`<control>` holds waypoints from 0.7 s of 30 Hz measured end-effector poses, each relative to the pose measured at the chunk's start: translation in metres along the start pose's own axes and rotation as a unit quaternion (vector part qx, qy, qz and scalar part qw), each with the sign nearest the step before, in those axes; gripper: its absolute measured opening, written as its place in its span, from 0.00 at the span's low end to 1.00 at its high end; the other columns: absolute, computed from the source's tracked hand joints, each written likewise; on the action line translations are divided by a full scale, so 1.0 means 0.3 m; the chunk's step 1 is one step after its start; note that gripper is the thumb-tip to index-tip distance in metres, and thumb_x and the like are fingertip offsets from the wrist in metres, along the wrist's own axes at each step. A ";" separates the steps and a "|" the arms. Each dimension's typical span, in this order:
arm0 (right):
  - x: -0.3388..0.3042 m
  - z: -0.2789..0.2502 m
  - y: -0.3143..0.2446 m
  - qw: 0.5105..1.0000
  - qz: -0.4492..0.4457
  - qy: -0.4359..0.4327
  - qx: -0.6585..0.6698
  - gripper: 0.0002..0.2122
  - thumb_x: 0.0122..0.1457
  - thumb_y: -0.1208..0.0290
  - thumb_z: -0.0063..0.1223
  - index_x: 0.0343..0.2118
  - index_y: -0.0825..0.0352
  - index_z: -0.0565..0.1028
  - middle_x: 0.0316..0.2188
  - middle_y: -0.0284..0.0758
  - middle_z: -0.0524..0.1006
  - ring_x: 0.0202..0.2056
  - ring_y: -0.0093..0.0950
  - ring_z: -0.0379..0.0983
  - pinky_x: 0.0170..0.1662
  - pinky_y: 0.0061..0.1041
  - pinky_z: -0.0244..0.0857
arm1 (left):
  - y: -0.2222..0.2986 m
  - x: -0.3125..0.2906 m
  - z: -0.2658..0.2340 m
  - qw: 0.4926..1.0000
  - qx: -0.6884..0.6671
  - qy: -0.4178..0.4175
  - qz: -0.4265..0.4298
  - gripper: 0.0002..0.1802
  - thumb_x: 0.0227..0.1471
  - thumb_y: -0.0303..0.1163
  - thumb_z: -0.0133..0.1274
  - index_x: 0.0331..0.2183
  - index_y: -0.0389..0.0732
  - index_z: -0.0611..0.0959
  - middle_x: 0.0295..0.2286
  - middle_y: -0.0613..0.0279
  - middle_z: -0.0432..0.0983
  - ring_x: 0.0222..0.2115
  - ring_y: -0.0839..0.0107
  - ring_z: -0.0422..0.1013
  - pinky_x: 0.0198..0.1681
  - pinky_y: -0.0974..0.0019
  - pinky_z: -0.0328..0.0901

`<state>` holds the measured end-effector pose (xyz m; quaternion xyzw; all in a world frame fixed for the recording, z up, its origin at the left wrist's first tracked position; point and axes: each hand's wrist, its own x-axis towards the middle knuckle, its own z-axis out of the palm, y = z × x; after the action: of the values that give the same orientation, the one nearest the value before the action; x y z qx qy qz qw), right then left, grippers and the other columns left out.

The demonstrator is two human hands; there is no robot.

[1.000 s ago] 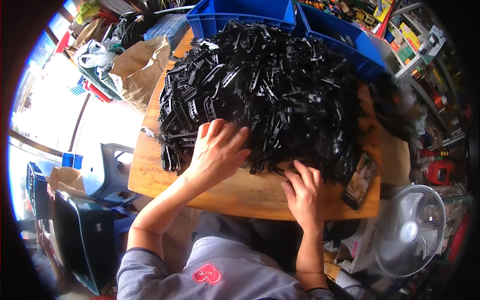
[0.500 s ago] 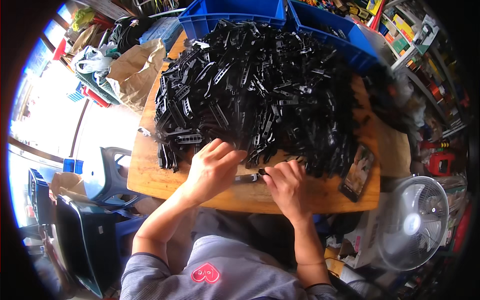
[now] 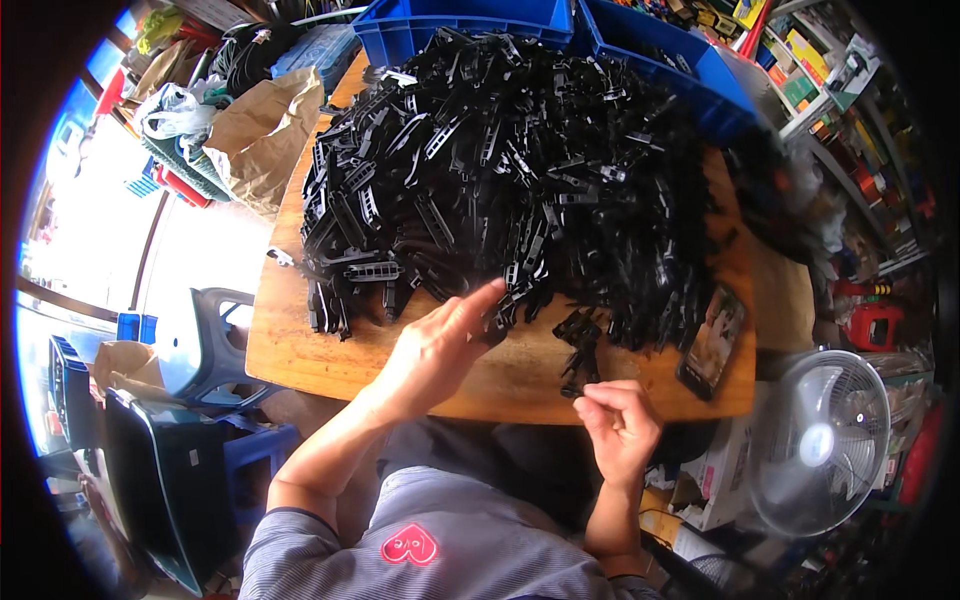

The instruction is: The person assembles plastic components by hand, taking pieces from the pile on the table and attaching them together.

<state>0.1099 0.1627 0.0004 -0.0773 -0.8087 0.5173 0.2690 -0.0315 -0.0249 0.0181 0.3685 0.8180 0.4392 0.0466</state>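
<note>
Black plastic clips (image 3: 500,170) are heaped across the upper middle of the worktop (image 3: 300,350). Left hand (image 3: 435,350) is open, fingers touching the heap's lower edge. Right hand (image 3: 620,420) pinches a small black piece (image 3: 580,350).

You are looking at a dark, flat rectangular phone (image 3: 711,342) lying tilted near the right front corner of the wooden table (image 3: 300,350), its screen showing a pale, blurred picture. Off the table's far left corner, a crumpled brown paper bag (image 3: 262,135) is leaning beside a white plastic bag (image 3: 172,110). Past the far right corner, small yellow, green and red boxes (image 3: 800,60) are sitting on the shelves (image 3: 850,130), too small to tell apart.
</note>
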 end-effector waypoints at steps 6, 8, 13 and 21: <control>0.045 -0.009 0.044 0.983 0.006 -0.183 -0.028 0.08 0.46 0.79 0.59 0.31 0.69 0.75 0.29 0.36 0.75 0.30 0.29 0.73 0.33 0.22 0.66 | -0.029 -0.023 -0.035 0.922 -0.360 -0.031 -0.136 0.20 0.45 0.19 0.52 0.43 0.36 0.70 0.28 0.62 0.75 0.27 0.74 0.72 0.33 0.70 0.67; 0.084 0.013 0.070 0.993 0.039 -0.098 -0.054 0.09 0.45 0.79 0.60 0.31 0.69 0.76 0.27 0.35 0.73 0.27 0.27 0.70 0.31 0.21 0.64 | -0.015 -0.027 -0.033 0.849 -0.475 -0.041 -0.229 0.10 0.46 0.22 0.52 0.34 0.37 0.72 0.26 0.63 0.74 0.27 0.76 0.71 0.33 0.73 0.66; 0.092 0.008 -0.007 0.991 -0.006 -0.109 0.082 0.08 0.44 0.74 0.63 0.29 0.68 0.77 0.24 0.32 0.71 0.25 0.23 0.67 0.27 0.20 0.61 | -0.019 -0.031 0.065 0.742 -0.600 0.001 -0.299 0.04 0.49 0.27 0.51 0.30 0.41 0.72 0.25 0.61 0.74 0.24 0.75 0.70 0.29 0.73 0.65; 0.056 0.026 -0.006 0.996 -0.013 -0.067 0.056 0.11 0.45 0.74 0.62 0.33 0.68 0.76 0.25 0.33 0.73 0.28 0.25 0.69 0.31 0.21 0.63 | 0.059 -0.044 0.195 0.694 -0.637 -0.117 -0.314 0.08 0.55 0.37 0.48 0.32 0.43 0.72 0.23 0.66 0.71 0.18 0.80 0.64 0.21 0.79 0.58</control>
<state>0.0921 0.1624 0.0055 -0.0167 -0.7956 0.5622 0.2251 0.0114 0.0128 -0.0074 0.0205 0.3985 0.7684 0.5004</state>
